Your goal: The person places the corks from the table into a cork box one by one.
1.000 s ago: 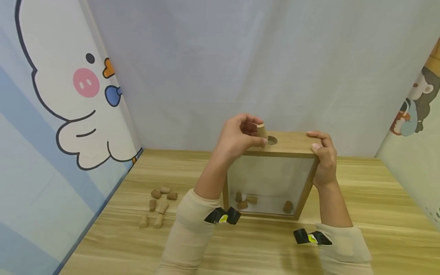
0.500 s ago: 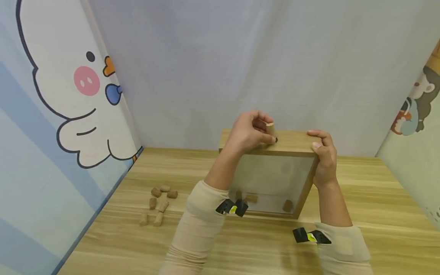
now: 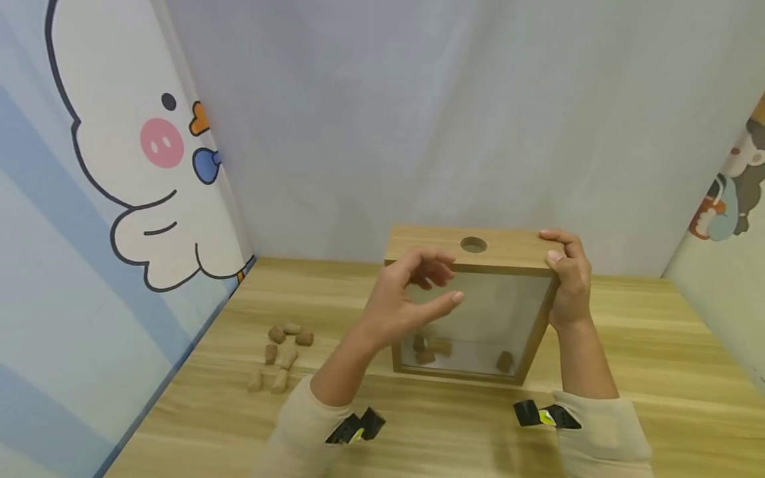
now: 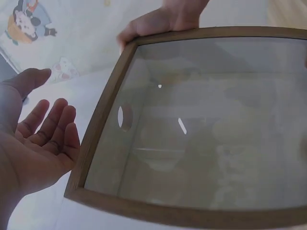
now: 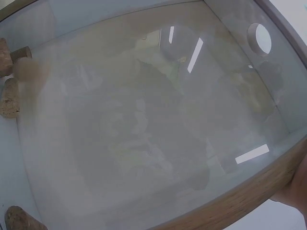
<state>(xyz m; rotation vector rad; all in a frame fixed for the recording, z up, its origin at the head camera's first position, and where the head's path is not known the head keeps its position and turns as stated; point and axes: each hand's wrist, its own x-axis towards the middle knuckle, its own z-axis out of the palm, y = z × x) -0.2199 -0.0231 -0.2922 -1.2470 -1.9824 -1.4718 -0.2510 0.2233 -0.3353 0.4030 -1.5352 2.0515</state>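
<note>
A wooden box (image 3: 502, 251) with a clear front stands on the table, a round hole (image 3: 473, 245) in its top. Several corks (image 3: 440, 346) lie inside on its floor; in the right wrist view a blurred brown shape shows beside the corks (image 5: 9, 98). My left hand (image 3: 406, 302) is in front of the box's upper left part, thumb and fingers spread apart, holding nothing. In the left wrist view that hand (image 4: 41, 139) is beside the box's frame. My right hand (image 3: 569, 282) grips the upper right corner, fingers over the top and thumb on the edge.
Several loose corks (image 3: 289, 359) lie on the wood-grain table (image 3: 215, 411) to the left of the box. A plain pale curtain (image 3: 335, 133) hangs behind the table. A cartoon-printed panel (image 3: 101, 133) stands at the left, another (image 3: 723, 199) at the right.
My left hand, which pinched a pale cork over the hole, has let it go and moved down and left, its fingers spreading. The hole shows fully. My right hand keeps its grip.
</note>
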